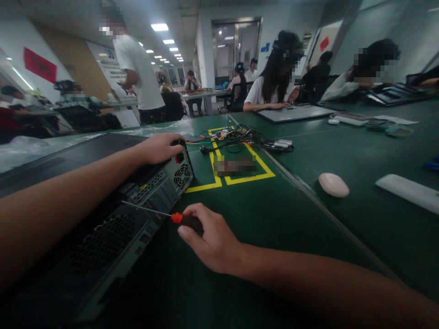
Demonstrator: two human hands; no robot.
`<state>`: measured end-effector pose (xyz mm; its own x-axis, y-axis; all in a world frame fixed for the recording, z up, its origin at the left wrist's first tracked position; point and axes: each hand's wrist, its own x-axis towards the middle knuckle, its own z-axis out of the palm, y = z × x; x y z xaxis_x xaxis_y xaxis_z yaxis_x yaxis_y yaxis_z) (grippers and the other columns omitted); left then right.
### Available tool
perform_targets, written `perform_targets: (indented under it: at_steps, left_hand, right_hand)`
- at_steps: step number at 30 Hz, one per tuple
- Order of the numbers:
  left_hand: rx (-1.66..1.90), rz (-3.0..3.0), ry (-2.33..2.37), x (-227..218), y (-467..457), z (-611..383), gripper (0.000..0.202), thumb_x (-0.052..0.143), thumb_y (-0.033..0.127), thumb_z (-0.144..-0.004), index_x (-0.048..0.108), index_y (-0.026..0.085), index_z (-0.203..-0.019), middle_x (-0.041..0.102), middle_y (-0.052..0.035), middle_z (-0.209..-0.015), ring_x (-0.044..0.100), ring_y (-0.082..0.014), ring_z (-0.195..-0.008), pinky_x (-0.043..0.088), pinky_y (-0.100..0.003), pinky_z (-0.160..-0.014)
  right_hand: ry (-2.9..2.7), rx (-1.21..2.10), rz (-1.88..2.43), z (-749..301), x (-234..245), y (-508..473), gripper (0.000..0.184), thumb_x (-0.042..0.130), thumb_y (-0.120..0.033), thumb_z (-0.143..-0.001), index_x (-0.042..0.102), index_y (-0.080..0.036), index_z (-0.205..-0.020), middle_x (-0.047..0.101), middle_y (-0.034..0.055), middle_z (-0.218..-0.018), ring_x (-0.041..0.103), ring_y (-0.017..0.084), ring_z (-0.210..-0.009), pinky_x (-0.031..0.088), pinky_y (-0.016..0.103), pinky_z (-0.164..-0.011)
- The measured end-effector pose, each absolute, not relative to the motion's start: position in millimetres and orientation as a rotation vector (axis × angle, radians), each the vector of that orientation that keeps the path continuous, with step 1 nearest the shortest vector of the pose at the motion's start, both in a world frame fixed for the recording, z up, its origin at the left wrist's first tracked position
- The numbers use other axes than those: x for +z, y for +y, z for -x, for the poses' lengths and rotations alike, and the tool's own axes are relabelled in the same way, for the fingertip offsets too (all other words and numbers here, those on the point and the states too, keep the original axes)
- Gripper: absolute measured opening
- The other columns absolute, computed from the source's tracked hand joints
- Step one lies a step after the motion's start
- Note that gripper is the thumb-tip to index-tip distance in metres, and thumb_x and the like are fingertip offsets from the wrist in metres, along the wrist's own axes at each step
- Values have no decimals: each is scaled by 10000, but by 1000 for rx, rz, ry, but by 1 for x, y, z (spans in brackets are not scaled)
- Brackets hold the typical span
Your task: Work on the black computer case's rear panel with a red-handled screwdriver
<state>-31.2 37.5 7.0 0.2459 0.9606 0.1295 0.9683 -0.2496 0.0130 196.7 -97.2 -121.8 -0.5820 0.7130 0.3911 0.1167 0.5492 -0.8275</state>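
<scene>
A black desktop computer case [164, 183] lies at an angle on the green table, its rear panel with vents and ports facing me. My left hand [163, 148] reaches across its top and grips the far corner of the case, fingers curled over the edge. In my right hand [214, 237] is a screwdriver [176, 217] with a black and orange handle, fingers wrapped round it. Its long thin shaft points left at the rear panel. The tip appears to be at the panel near the slot covers; whether it sits in a screw I cannot tell.
Beyond the case lie a tangle of cables [240, 135] and yellow tape markings [252, 177] with a blurred item inside. To the right are a pale computer mouse [334, 184] and a white elongated object [408, 191]. Clear plastic wrap [171, 128] lies behind the case. Several people work around.
</scene>
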Motion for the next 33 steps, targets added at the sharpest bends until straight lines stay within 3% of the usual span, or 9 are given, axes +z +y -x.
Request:
perform_targets:
  at_steps: [9,16,33]
  left_hand:
    - [-181,2412,-1877,5,39,33,625,404,491,-875,659,205,-1368,704,-69,-1354,647,-281,-1222,472,-355,-1085]
    - [-171,2409,-1893,6,40,34,626,421,484,-872,651,199,-1380,703,-87,-1355,640,-312,-1234,469,-410,-1088]
    - [-172,2402,-1894,6,39,32,621,411,473,-874,658,196,-1372,708,-85,-1345,650,-299,-1218,475,-388,-1077]
  right_hand:
    - [-2031,1017,671,-196,-122,-97,130,608,-267,-966,546,-237,-1075,676,24,-987,655,199,-873,516,345,-777]
    - [-2028,1022,672,-195,-123,-97,131,618,-280,-971,559,-235,-1078,674,19,-969,655,191,-861,503,332,-768]
    - [-2009,1015,664,-196,-121,-97,133,616,-291,-970,583,-224,-1080,677,22,-967,649,183,-838,486,317,-745]
